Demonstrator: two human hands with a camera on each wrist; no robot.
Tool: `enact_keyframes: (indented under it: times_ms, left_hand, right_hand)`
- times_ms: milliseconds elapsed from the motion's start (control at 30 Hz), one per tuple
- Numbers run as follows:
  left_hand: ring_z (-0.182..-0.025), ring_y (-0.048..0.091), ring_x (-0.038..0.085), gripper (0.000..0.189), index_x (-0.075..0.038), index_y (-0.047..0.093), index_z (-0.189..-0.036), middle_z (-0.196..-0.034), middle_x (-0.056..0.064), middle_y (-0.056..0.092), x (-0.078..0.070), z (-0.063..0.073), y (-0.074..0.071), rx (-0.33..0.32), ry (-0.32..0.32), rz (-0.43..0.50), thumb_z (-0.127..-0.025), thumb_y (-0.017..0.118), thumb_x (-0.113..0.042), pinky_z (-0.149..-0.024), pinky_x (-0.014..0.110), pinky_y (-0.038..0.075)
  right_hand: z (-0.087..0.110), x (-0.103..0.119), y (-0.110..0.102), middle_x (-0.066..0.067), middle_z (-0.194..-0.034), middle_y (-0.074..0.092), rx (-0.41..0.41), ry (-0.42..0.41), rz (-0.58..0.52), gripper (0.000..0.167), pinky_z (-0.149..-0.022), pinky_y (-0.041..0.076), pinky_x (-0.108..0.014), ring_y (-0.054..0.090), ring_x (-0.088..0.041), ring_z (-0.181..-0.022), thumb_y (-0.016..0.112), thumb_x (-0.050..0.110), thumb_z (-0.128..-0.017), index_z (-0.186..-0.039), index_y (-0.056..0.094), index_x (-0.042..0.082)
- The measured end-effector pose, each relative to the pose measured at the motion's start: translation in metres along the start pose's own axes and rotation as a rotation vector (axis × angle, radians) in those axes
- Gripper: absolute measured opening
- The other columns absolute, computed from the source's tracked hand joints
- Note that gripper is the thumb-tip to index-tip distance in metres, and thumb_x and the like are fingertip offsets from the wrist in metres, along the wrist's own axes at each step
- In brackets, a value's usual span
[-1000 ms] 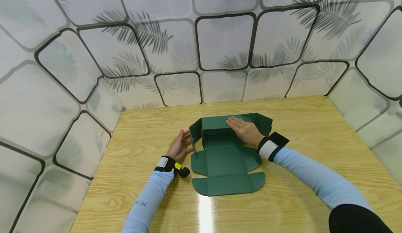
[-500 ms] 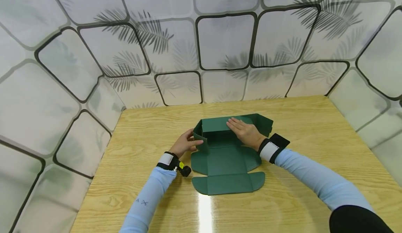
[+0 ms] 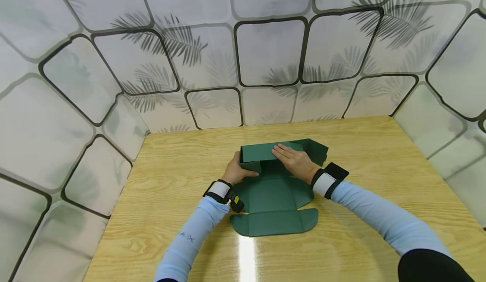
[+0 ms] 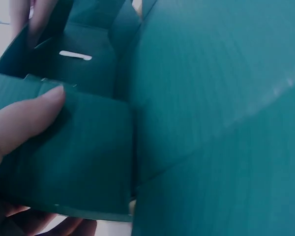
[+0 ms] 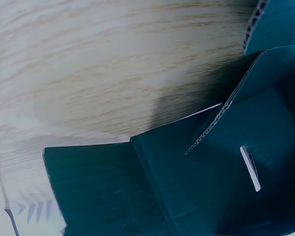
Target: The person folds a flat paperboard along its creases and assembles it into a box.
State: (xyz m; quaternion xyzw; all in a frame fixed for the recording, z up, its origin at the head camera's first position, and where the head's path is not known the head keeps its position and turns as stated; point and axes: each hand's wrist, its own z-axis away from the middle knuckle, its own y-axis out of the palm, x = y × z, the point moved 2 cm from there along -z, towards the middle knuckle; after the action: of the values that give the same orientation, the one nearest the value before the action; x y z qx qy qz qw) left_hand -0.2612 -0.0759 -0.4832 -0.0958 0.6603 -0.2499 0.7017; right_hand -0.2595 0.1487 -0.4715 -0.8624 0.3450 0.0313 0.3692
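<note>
A dark green cardboard box (image 3: 271, 195), partly folded, lies on the table with its back wall raised and its front panels flat. My left hand (image 3: 236, 172) grips the left end flap (image 4: 88, 147), which is bent inward; the thumb lies on its face, with fingertips showing beyond its lower edge. My right hand (image 3: 298, 164) holds the folded-over top panel (image 3: 258, 152), fingers laid along its upper face; its thumb is hidden in the head view. The right end flap (image 3: 317, 149) sticks outward. Inside the box, a narrow slot (image 5: 250, 169) shows light.
The wood-grain table (image 3: 159, 214) extends around the box on all sides. Behind it and at both sides hang pale curtains (image 3: 269, 54) with leaf patterns. A small black camera (image 3: 237, 204) sits on the left wrist strap.
My left hand has moved right and taken hold of the left end flap, folding it inward from its outward position. The right hand stays on the top panel.
</note>
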Motion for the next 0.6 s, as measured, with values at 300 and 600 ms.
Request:
enact_keyframes:
  times_ms: [300, 600]
  left_hand:
    - [-0.121, 0.049, 0.040, 0.087, 0.005, 0.032, -0.136, -0.130, 0.027, 0.050, 0.008, -0.008, 0.004, -0.004, 0.038, 0.034, -0.069, 0.085, -0.005, -0.103, 0.052, 0.040]
    - [-0.126, 0.046, 0.039, 0.088, 0.003, 0.029, -0.137, -0.134, 0.025, 0.047, 0.015, -0.021, 0.003, 0.053, 0.050, 0.059, -0.070, 0.085, -0.005, -0.108, 0.051, 0.035]
  right_hand:
    - [-0.002, 0.000, 0.007, -0.016, -0.101, 0.073, -0.026, 0.020, 0.019, 0.051, -0.066, 0.057, -0.034, 0.071, -0.028, -0.091, 0.025, 0.017, -0.107, -0.102, 0.073, -0.002]
    - [-0.004, -0.004, 0.010, -0.017, -0.103, 0.072, 0.025, 0.061, 0.023, 0.020, -0.070, 0.058, -0.035, 0.070, -0.029, -0.094, 0.065, 0.008, -0.091, -0.106, 0.071, -0.002]
